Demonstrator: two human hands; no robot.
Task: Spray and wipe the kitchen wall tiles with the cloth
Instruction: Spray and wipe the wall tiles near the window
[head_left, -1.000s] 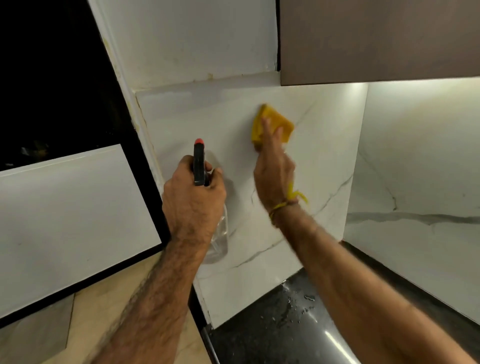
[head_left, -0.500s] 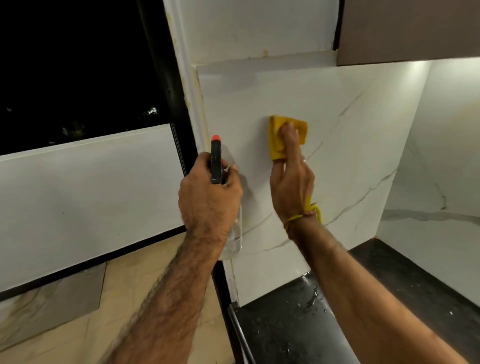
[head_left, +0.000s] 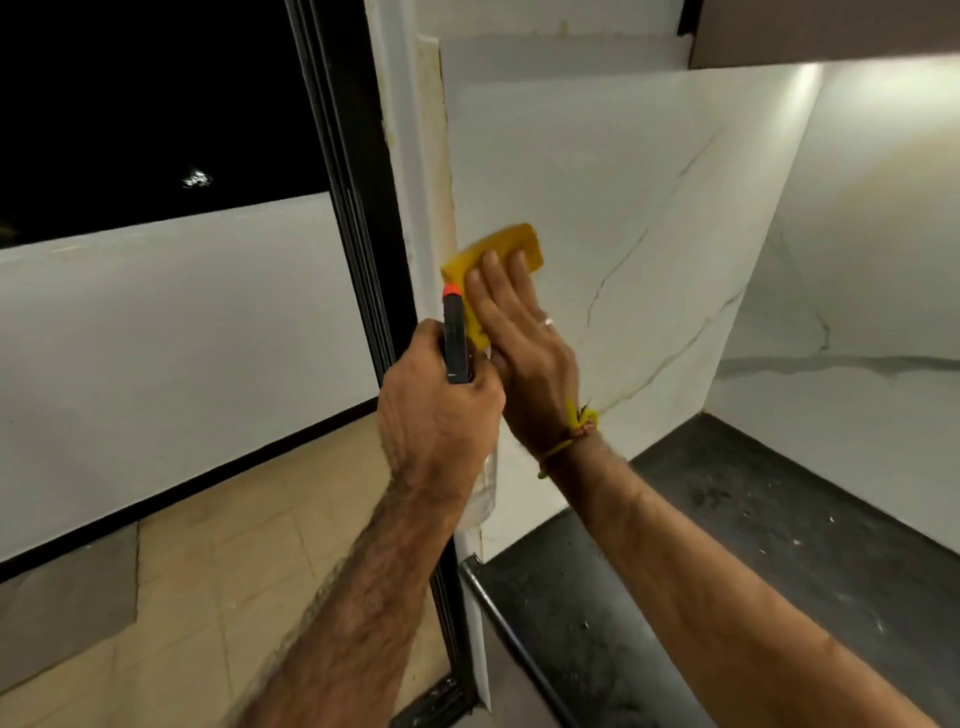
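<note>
While the left grip (head_left: 441, 415) is clamped round the spray bottle (head_left: 456, 343), orange tip up, the yellow cloth (head_left: 511, 240) is pressed against the wall tile (head_left: 649, 218) near its left edge by the right grip (head_left: 524, 343), fingers flat. Even pressure is advised; strokes should be overlapped rightward.

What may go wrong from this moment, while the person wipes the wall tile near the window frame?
1. The spray bottle in the left hand has its orange nozzle close beside the right hand and yellow cloth; a squeeze now would likely wet these, not the wall tile.
2. The cloth sits at the tile's edge, beside yellowish stained trim; wiping over it may smear dirt onto the tile.
</note>
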